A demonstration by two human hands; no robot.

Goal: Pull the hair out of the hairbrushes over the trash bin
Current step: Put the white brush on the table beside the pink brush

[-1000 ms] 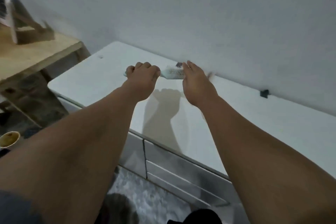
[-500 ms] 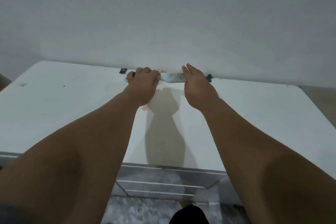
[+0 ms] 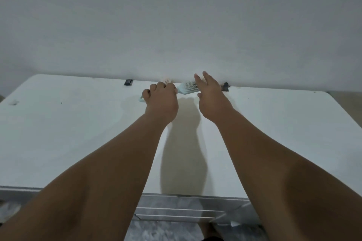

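Hairbrush (image 3: 188,88): pale blue, bristles up, at the far edge of the white table (image 3: 58,133), close to the wall. Left hand (image 3: 161,100): fingers curled shut around the handle. Right hand (image 3: 210,96): fingers spread open, holding nothing, over the brush head. Trash bin: not in view. Step in hand, as judged: picking up the brush. Next move calls for carrying it over a bin before pulling hair.

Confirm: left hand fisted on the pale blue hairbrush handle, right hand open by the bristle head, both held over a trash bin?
Not over a trash bin. The head view shows the left hand gripping the hairbrush and the open right hand above a white tabletop against the wall; no bin is in view. The rest holds.
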